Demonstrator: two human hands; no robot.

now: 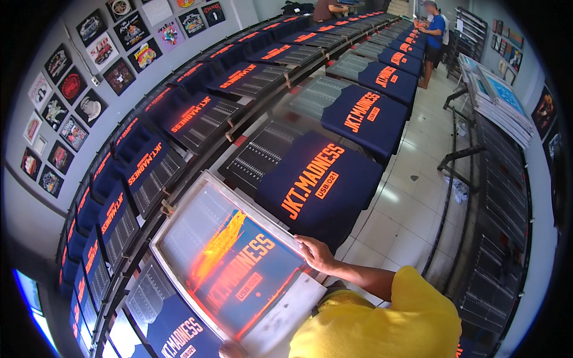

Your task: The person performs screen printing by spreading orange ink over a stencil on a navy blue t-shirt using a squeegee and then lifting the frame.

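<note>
A silkscreen frame with pale edges lies over a navy shirt panel. Its mesh carries a smear of orange ink, and orange lettering shows through it. My right hand is closed on the frame's right edge, the arm reaching across from a yellow sleeve. At the frame's near lower corner, my left hand is closed on the edge, mostly cut off by the bottom of the picture. Beyond the frame lies a navy shirt panel with orange print; another printed shirt panel lies to the left.
Long rows of boards with printed navy panels run into the distance. To the right is a tiled aisle, with a black metal rack and stacked screens. A person in blue stands far down the aisle; another person is at the back.
</note>
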